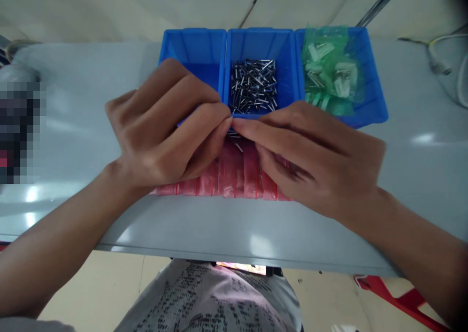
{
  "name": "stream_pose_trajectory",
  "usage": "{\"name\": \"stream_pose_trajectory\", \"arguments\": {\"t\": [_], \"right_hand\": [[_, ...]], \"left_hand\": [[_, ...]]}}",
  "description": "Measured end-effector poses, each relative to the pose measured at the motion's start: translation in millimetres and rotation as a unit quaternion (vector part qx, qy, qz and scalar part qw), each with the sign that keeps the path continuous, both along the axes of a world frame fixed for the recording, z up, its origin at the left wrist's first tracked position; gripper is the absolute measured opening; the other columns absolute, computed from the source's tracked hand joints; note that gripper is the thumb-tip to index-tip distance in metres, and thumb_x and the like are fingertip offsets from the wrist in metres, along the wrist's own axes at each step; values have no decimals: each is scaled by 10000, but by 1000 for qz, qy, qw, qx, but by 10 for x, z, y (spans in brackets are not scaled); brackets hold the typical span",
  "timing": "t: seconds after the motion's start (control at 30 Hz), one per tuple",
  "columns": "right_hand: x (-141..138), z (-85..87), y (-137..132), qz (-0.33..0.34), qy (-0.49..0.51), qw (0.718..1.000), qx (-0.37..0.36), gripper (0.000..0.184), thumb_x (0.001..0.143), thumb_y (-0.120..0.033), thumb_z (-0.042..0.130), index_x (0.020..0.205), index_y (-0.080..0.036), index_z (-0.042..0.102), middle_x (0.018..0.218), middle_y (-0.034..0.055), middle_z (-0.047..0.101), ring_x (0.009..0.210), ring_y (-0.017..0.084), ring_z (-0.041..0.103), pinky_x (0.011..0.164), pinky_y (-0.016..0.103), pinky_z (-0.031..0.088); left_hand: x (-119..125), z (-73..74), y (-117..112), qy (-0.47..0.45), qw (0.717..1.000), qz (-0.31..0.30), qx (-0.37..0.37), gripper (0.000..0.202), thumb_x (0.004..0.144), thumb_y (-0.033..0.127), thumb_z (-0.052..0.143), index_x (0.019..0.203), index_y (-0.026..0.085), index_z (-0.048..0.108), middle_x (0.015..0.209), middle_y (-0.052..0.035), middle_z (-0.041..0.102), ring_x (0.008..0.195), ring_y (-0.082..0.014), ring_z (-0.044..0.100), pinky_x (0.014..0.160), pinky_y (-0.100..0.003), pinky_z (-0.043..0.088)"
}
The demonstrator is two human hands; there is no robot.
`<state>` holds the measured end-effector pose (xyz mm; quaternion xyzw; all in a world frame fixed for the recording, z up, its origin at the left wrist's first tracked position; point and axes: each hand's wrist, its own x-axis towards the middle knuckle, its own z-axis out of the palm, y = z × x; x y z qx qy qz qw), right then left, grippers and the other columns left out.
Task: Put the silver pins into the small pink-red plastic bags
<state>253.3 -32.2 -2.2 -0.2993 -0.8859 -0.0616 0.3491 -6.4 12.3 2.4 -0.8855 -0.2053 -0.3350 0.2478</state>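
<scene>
My left hand (164, 127) and my right hand (318, 156) meet fingertip to fingertip just in front of the middle bin. Both are closed in a pinch, and whatever lies between the fingertips is hidden or too small to name. Below them a row of overlapping pink zip bags (230, 178) lies on the table, partly covered by both hands. A few thin metal pieces (236, 136) show just under the fingertips, at the upper edge of the bags. Behind the hands, the middle blue bin (260, 39) holds a heap of small metal pins (254, 86).
The left blue bin (193, 44) is partly hidden by my left hand. Green plastic bags (329, 68) with white pieces fill part of the right blue bin (371, 88). A cable (438, 66) lies at the far right of the grey table (204, 224); a blurred dark object (16, 122) is at left.
</scene>
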Motion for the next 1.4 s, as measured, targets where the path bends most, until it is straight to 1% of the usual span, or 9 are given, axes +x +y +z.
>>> {"name": "stream_pose_trajectory", "arguments": {"t": [0.17, 0.37, 0.6, 0.93, 1.03, 1.13, 1.23, 1.33, 1.4], "right_hand": [[27, 92, -38, -47, 88, 991, -94, 332, 961, -99, 789, 1265, -229, 763, 1094, 18, 854, 934, 172, 817, 849, 306, 702], [-30, 162, -73, -109, 219, 928, -281, 57, 1014, -248, 771, 1038, -288, 804, 988, -4, 856, 847, 205, 835, 790, 389, 749], [-14, 113, -61, -69, 219, 952, -203, 138, 973, -184, 811, 1019, -314, 821, 977, -24, 852, 834, 198, 813, 712, 391, 702], [-61, 114, -73, -115, 305, 910, -256, 105, 917, -265, 884, 978, -342, 847, 903, -60, 852, 709, 169, 775, 526, 336, 616], [-33, 116, -5, -133, 356, 886, -266, 111, 934, -254, 870, 1018, -325, 860, 922, -29, 850, 752, 171, 789, 620, 334, 679], [15, 160, 56, -82, 395, 861, -309, 253, 1023, -215, 749, 1230, -331, 837, 1233, 27, 839, 1041, 244, 832, 825, 429, 748], [56, 183, 56, -81, 340, 905, -243, 358, 1046, -135, 654, 1277, -352, 821, 1246, 20, 838, 963, 209, 830, 757, 378, 727], [62, 122, 12, -34, 106, 991, -79, 317, 989, -61, 677, 1177, -264, 831, 1075, 2, 868, 824, 149, 797, 671, 282, 661], [44, 50, -17, 23, -52, 998, -11, 275, 989, -60, 673, 1182, -199, 810, 1120, 27, 864, 897, 176, 795, 732, 320, 662]], "left_hand": [[31, -8, 19, 11, 999, -40, 32, 165, 1002, 216, 608, 1016, 98, 722, 909, -70, 730, 849, -283, 808, 570, -324, 594], [42, 19, -3, 36, 996, -68, 38, 333, 975, 385, 776, 1118, 88, 731, 930, -59, 774, 818, -267, 804, 567, -363, 634], [-3, 42, 36, 36, 994, -88, 51, 152, 965, 242, 773, 1017, 104, 735, 878, -50, 757, 822, -242, 797, 547, -319, 572], [11, 21, -13, 13, 999, -29, 17, 126, 1003, 289, 711, 916, 216, 656, 759, 0, 723, 735, -195, 720, 518, -331, 488], [-20, 15, -24, -15, 1000, 12, -1, 183, 992, 251, 690, 849, 250, 576, 699, 13, 651, 693, -174, 656, 533, -347, 473], [-27, 6, -28, -34, 999, 41, -7, 280, 944, 205, 729, 796, 257, 497, 690, 13, 610, 660, -170, 613, 504, -355, 423], [-21, -9, -28, -38, 998, 51, -17, 323, 911, 155, 738, 772, 262, 466, 691, 15, 600, 662, -173, 607, 504, -357, 396], [-21, -16, -22, -39, 998, 43, -7, 314, 877, 140, 762, 765, 253, 492, 687, 14, 600, 670, -168, 584, 494, -344, 365], [-30, -11, -14, -33, 999, 31, 2, 287, 855, 127, 774, 766, 239, 526, 680, 9, 598, 675, -167, 571, 483, -337, 336]]}}
